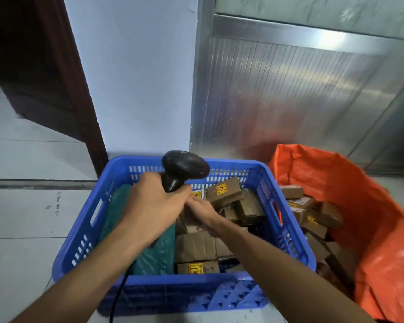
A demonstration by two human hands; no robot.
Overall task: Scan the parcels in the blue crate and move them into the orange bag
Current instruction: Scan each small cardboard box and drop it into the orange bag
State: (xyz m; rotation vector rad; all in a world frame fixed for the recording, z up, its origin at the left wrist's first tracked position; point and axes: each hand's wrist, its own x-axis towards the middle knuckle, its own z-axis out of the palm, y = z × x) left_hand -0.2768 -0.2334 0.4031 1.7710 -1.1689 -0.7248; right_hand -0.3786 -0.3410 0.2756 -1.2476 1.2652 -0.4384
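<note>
A blue crate on the floor holds several brown cardboard parcels with yellow stickers and a green mat along its left side. My left hand grips the handle of a black barcode scanner, whose head points right over the crate. My right hand reaches down among the parcels in the crate's middle; its fingers are partly hidden behind my left hand, so I cannot tell whether they hold a parcel. To the right, an open orange bag contains several more brown parcels.
The scanner's black cable hangs down over the crate's front wall. A white wall and a ribbed metal panel stand behind the crate and bag. Grey floor tiles lie to the left, a dark wooden door frame beyond.
</note>
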